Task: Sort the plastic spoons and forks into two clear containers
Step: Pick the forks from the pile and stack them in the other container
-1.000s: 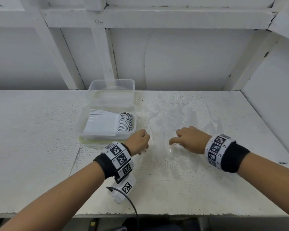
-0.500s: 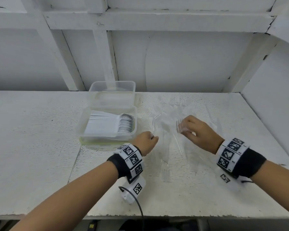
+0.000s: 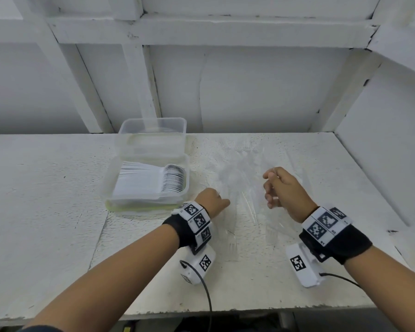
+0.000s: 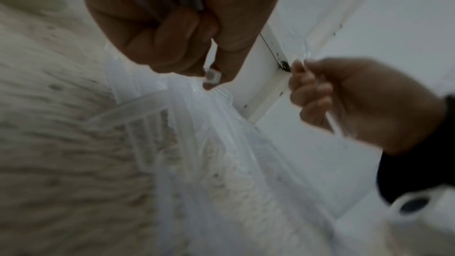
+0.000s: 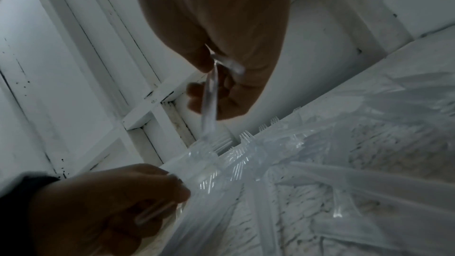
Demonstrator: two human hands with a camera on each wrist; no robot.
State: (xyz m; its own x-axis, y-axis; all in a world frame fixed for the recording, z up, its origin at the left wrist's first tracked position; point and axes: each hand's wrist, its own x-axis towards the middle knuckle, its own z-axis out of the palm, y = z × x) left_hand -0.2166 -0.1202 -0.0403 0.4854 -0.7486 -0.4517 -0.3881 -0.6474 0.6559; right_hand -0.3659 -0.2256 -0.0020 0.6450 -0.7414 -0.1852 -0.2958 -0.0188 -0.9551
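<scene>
A loose pile of clear plastic cutlery (image 3: pixel 235 173) lies on the white table between my hands. My left hand (image 3: pixel 212 202) rests at the pile's near left edge, its fingers curled round a bundle of clear handles (image 4: pixel 213 77). My right hand (image 3: pixel 273 188) is raised above the pile's right side and pinches one clear fork (image 5: pixel 209 108), which hangs down with its tines toward the heap. Left of the pile stand two clear containers. The near container (image 3: pixel 106 192) holds a stacked row of white spoons (image 3: pixel 153 183). The far container (image 3: pixel 153 130) looks empty.
The white table (image 3: pixel 46 200) runs wide to the left. A white framed wall (image 3: pixel 249 92) closes the back, and a side panel (image 3: pixel 381 164) closes the right. Several clear forks (image 5: pixel 320 172) lie scattered flat around the pile.
My right hand has lifted off the pile and drawn back to the right, carrying a clear fork. My left hand has edged slightly right, keeping its grip.
</scene>
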